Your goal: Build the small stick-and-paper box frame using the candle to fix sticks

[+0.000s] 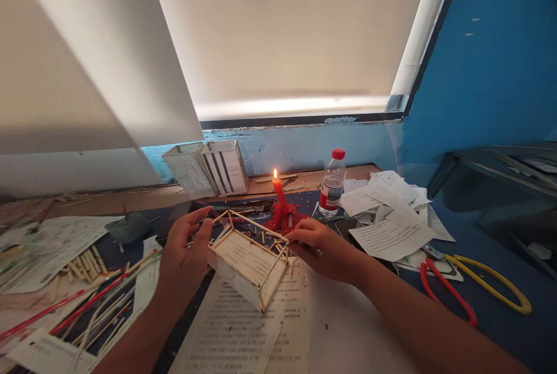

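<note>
A small house-like model [243, 258], made of thin wooden sticks and printed paper panels, is tilted above a printed sheet [243, 327]. My left hand [185, 252] grips it at its left end, thumb and fingers closed near the gable peak. With its fingers pinched together, my right hand [324, 246] holds the right end of the long ridge stick [256, 224] on top of the model. My right fingertips partly hide that joint. Just behind the model, a lit red candle [279, 189] stands in a pool of melted red wax [278, 216].
A water bottle [332, 185] stands beside piled papers [391, 211]. Red-handled pliers [448, 293] and yellow-handled scissors [491, 284] lie at right. Loose sticks [91, 264] and red straws [82, 304] cover the left side. Two paper-covered boxes [224, 168] stand against the wall.
</note>
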The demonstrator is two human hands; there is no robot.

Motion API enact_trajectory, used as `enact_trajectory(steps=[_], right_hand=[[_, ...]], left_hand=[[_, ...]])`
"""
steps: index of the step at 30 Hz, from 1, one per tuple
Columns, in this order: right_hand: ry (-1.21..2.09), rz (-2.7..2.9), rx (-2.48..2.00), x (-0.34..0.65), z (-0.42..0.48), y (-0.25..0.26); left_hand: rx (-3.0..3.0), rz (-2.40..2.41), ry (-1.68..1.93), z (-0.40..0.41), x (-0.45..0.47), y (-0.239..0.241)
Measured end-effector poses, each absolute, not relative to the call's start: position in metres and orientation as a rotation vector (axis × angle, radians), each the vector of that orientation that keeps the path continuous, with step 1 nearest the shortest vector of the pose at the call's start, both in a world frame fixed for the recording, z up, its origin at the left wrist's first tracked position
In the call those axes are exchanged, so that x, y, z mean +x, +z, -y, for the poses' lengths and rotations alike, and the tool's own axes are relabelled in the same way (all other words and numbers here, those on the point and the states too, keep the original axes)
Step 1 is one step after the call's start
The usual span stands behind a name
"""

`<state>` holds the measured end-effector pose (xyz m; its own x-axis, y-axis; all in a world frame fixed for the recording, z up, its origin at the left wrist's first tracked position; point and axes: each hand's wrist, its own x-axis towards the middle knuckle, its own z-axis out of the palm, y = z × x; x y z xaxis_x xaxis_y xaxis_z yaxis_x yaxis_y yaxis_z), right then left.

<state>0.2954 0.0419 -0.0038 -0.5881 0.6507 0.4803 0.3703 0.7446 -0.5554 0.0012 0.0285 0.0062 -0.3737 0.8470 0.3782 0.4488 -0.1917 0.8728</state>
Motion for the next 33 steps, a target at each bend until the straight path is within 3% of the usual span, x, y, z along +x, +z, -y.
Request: enact_trajectory(steps=[6,14,33], right_hand=[[0.431,2.275,-0.7,0.289,-0.032,-0.002],[0.482,2.262,-0.614,0.286,-0.026,-0.002],[0.477,2.31,-0.646,0.285,-0.025,0.003]], left_hand=[[1.198,-1.643,1.573,-0.034,-0.014,-0.02],[0.934,-1.596,1.523,-0.038,-0.015,-0.019],[0.957,-1.573,1.611,-0.043,-0.027,-0.018]])
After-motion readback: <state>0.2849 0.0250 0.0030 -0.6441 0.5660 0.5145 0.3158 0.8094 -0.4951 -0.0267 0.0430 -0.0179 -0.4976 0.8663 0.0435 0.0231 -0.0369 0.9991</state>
